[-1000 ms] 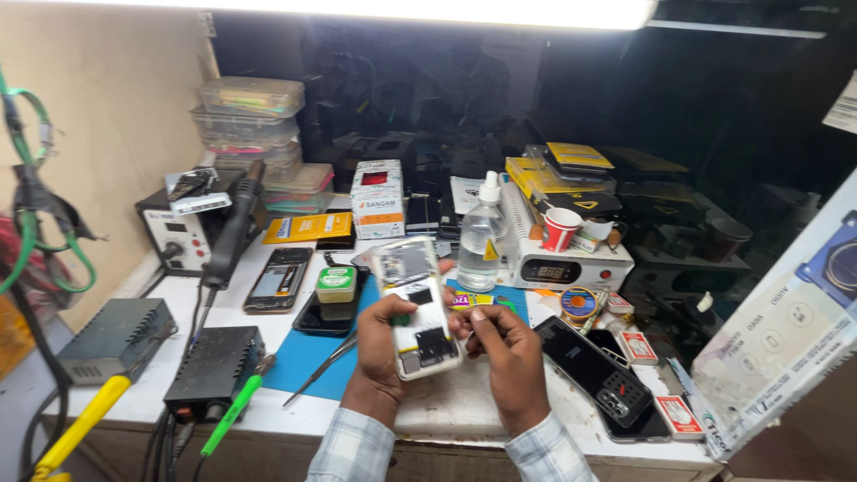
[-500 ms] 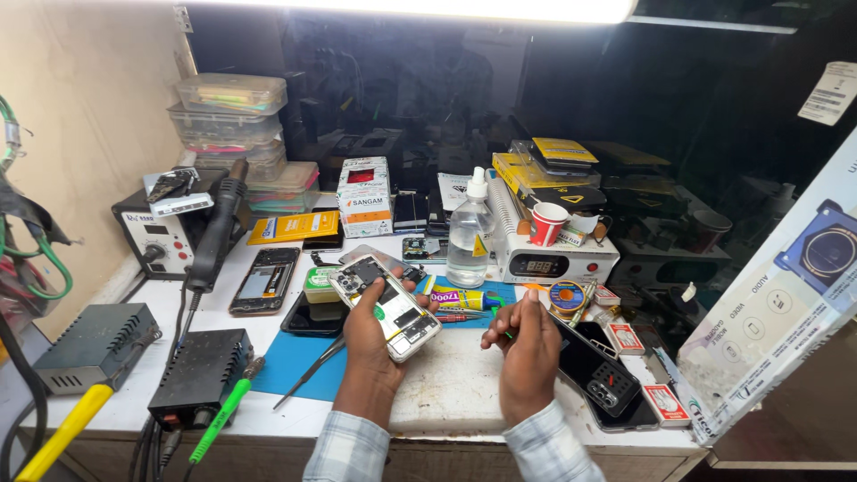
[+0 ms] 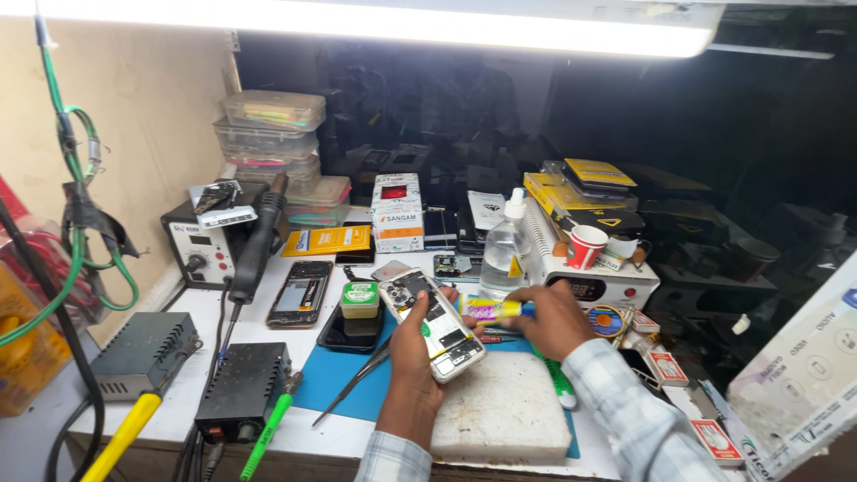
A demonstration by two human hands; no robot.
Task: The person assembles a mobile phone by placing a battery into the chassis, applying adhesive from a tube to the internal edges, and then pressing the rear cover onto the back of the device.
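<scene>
My left hand [image 3: 412, 357] holds an opened phone [image 3: 433, 324] with its back cover off and its inner parts showing, tilted above the blue mat [image 3: 344, 379]. My right hand [image 3: 555, 319] grips a small yellow and purple glue tube [image 3: 489, 310], whose tip points left toward the phone. Both hands hover over a worn white pad [image 3: 503, 409] at the bench's front edge.
Tweezers [image 3: 353, 384] lie on the mat. Another opened phone [image 3: 301, 293], a dark phone with a green tin [image 3: 360, 300], a clear bottle [image 3: 505, 252], a hot-air station [image 3: 207, 245], power boxes [image 3: 243, 390], stacked plastic cases [image 3: 272, 134] and cartons crowd the bench.
My right hand has come in from the right holding the glue tube and now points it at the phone. My left hand keeps the phone, turned slightly.
</scene>
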